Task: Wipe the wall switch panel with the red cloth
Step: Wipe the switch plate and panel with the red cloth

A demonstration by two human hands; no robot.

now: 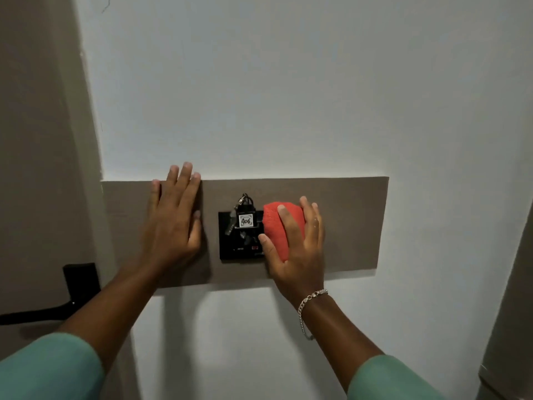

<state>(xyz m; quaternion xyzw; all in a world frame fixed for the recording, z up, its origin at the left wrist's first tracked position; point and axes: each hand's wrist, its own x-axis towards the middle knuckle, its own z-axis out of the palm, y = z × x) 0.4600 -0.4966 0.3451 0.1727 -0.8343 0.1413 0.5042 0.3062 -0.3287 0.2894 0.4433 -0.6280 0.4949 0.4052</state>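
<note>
A black switch panel (230,246) is set in a long brown board (352,223) on the white wall. A key tag (246,219) marked 406 with keys hangs in the panel's slot. My right hand (297,249) grips a bunched red cloth (278,226) and presses it against the panel's right edge, hiding that side. My left hand (174,220) lies flat on the brown board, fingers spread, just left of the panel and holding nothing.
A black door handle (52,307) sticks out from the brown door at the lower left. A grey-brown cabinet edge (513,327) stands at the far right. White wall lies above and below the board.
</note>
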